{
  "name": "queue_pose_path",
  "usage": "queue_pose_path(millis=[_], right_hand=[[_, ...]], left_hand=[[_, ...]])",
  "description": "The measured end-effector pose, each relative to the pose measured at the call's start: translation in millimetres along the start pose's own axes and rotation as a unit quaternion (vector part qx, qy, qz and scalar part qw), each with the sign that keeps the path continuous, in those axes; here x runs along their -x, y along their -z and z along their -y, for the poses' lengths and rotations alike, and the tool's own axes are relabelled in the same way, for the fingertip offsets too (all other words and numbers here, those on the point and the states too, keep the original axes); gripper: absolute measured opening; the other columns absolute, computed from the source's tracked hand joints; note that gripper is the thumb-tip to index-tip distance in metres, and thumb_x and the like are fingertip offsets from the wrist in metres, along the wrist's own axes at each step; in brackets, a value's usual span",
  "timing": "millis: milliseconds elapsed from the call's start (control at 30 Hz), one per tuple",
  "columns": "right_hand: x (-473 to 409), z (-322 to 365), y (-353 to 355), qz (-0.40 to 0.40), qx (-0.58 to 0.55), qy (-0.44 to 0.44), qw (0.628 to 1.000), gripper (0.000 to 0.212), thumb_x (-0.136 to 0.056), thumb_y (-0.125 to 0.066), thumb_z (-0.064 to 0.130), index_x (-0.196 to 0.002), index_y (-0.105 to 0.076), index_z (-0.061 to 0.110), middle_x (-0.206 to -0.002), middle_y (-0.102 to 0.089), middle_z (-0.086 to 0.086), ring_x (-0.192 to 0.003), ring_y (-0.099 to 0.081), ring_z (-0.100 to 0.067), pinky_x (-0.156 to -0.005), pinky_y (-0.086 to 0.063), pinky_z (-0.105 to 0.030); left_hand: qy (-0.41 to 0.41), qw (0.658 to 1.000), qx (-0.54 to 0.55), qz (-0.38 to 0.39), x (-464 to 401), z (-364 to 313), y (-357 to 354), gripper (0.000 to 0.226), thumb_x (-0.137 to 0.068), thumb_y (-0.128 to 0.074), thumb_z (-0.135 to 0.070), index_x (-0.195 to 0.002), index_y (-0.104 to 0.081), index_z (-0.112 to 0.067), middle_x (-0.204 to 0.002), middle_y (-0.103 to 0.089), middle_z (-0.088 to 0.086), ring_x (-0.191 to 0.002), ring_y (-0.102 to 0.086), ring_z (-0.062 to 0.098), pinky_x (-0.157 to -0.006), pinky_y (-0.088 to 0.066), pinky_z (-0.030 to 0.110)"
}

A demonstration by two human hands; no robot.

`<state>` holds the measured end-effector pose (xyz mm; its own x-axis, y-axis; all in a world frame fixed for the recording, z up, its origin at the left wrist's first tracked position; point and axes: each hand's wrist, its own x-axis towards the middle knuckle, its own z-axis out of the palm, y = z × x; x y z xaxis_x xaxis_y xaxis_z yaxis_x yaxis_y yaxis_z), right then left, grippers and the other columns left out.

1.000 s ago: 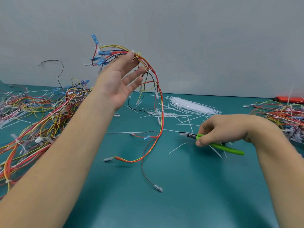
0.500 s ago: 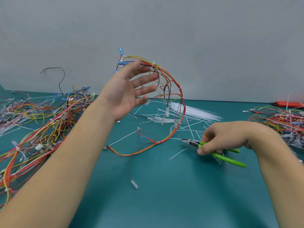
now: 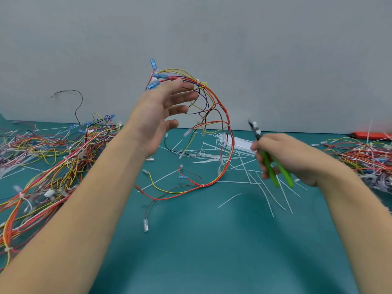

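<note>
My left hand [image 3: 157,115] is raised above the table with its fingers spread. It holds up a wire harness [image 3: 228,124] of red, yellow and black wires near the blue terminals at the top, seemingly pinched at the index finger. The harness arcs right and down, and its loose ends trail on the teal mat [image 3: 212,251]. My right hand [image 3: 292,153] grips green-handled cutters [image 3: 269,168] above the mat, jaws pointing up and left, close to the harness's right side.
A bundle of white cable ties [image 3: 239,143] and cut tie ends lie scattered behind and under my right hand. One large pile of harnesses [image 3: 53,162] fills the left, another pile [image 3: 360,155] the right. An orange tool [image 3: 371,135] lies by the wall.
My left hand has carried the harness to the right, toward the middle. My right hand has lifted the cutters off the mat and turned their jaws upward.
</note>
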<state>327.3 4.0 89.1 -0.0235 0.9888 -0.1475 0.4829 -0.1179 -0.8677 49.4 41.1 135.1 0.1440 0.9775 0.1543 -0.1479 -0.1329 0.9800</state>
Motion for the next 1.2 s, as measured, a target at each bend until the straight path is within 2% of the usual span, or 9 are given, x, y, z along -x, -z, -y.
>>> queue_pose_path(millis=[100, 233, 300, 367, 433, 500, 733, 933, 1200], right_hand=[[-5, 17, -13, -0.118, -0.118, 0.076, 0.983, 0.015, -0.085, -0.058, 0.03, -0.087, -0.053, 0.016, -0.08, -0.05, -0.007, -0.06, -0.045, -0.017, -0.062, -0.045, -0.041], [-4, 27, -20, -0.241, -0.051, 0.188, 0.951, 0.021, -0.069, -0.065, 0.026, -0.089, -0.058, 0.025, -0.076, -0.056, 0.013, -0.058, -0.045, -0.003, -0.057, -0.041, -0.018], [-2, 28, -23, -0.217, -0.051, 0.214, 0.951, 0.03, -0.074, -0.069, 0.014, -0.096, -0.06, 0.032, -0.093, -0.067, 0.015, -0.062, -0.052, 0.004, -0.061, -0.044, -0.011], [-2, 26, -25, -0.182, -0.059, 0.223, 0.956, 0.038, -0.082, -0.074, 0.006, -0.102, -0.062, 0.036, -0.101, -0.07, 0.004, -0.072, -0.057, -0.002, -0.07, -0.051, -0.021], [-2, 24, -26, -0.171, -0.05, 0.233, 0.956, 0.036, -0.086, -0.078, 0.013, -0.108, -0.066, 0.038, -0.103, -0.071, -0.005, -0.081, -0.06, -0.013, -0.082, -0.055, -0.036], [-1, 26, -28, -0.168, -0.06, 0.257, 0.95, 0.029, -0.087, -0.079, 0.022, -0.11, -0.069, 0.037, -0.097, -0.074, 0.007, -0.089, -0.065, -0.022, -0.089, -0.056, -0.039], [4, 36, -33, -0.181, -0.212, 0.291, 0.915, 0.009, -0.096, -0.068, 0.018, -0.103, -0.069, 0.023, -0.088, -0.076, 0.011, -0.077, -0.064, -0.004, -0.067, -0.048, -0.014], [8, 43, -30, -0.21, -0.271, 0.228, 0.911, 0.015, -0.097, -0.062, 0.011, -0.093, -0.07, 0.023, -0.102, -0.079, -0.001, -0.063, -0.052, -0.012, -0.056, -0.046, -0.019], [15, 50, -28, -0.163, -0.297, 0.173, 0.925, 0.008, -0.1, -0.061, 0.01, -0.098, -0.067, 0.016, -0.092, -0.08, -0.006, -0.077, -0.073, -0.014, -0.056, -0.049, -0.016]], left_hand=[[-0.011, 1.0, -0.024, 0.007, 5, -3, -9, 0.026, -0.101, -0.057, -0.038, -0.112, -0.075, -0.023, -0.112, -0.079, 0.0, -0.093, -0.06, 0.014, -0.066, -0.038, 0.03], [-0.021, 0.997, -0.066, 0.042, 12, -7, -22, 0.029, -0.101, -0.059, -0.038, -0.115, -0.075, -0.019, -0.11, -0.079, 0.001, -0.088, -0.062, 0.013, -0.066, -0.04, 0.029], [-0.028, 0.995, -0.066, 0.067, 16, -10, -28, 0.029, -0.101, -0.059, -0.037, -0.116, -0.075, -0.018, -0.111, -0.079, 0.002, -0.084, -0.062, 0.013, -0.063, -0.039, 0.027], [-0.036, 0.994, -0.063, 0.084, 20, -13, -32, 0.028, -0.102, -0.059, -0.035, -0.117, -0.074, -0.017, -0.111, -0.079, 0.003, -0.081, -0.063, 0.013, -0.06, -0.039, 0.025], [-0.044, 0.992, -0.074, 0.096, 23, -16, -34, 0.027, -0.102, -0.06, -0.033, -0.118, -0.073, -0.016, -0.11, -0.079, 0.003, -0.08, -0.063, 0.013, -0.059, -0.039, 0.025], [-0.052, 0.989, -0.089, 0.11, 27, -19, -34, 0.026, -0.102, -0.061, -0.033, -0.118, -0.073, -0.016, -0.11, -0.079, 0.003, -0.081, -0.064, 0.014, -0.06, -0.039, 0.026], [-0.094, 0.979, -0.131, 0.124, 32, -27, -32, 0.022, -0.101, -0.063, -0.028, -0.118, -0.075, -0.021, -0.103, -0.078, 0.0, -0.078, -0.058, 0.011, -0.056, -0.038, 0.022], [-0.103, 0.973, -0.165, 0.122, 31, -25, -29, 0.02, -0.1, -0.064, -0.023, -0.117, -0.075, -0.026, -0.108, -0.078, -0.003, -0.086, -0.066, 0.011, -0.061, -0.043, 0.025], [-0.168, 0.962, -0.192, 0.095, 26, -20, -29, 0.023, -0.094, -0.07, -0.015, -0.111, -0.077, -0.028, -0.107, -0.079, 0.0, -0.103, -0.072, 0.017, -0.068, -0.051, 0.018]])
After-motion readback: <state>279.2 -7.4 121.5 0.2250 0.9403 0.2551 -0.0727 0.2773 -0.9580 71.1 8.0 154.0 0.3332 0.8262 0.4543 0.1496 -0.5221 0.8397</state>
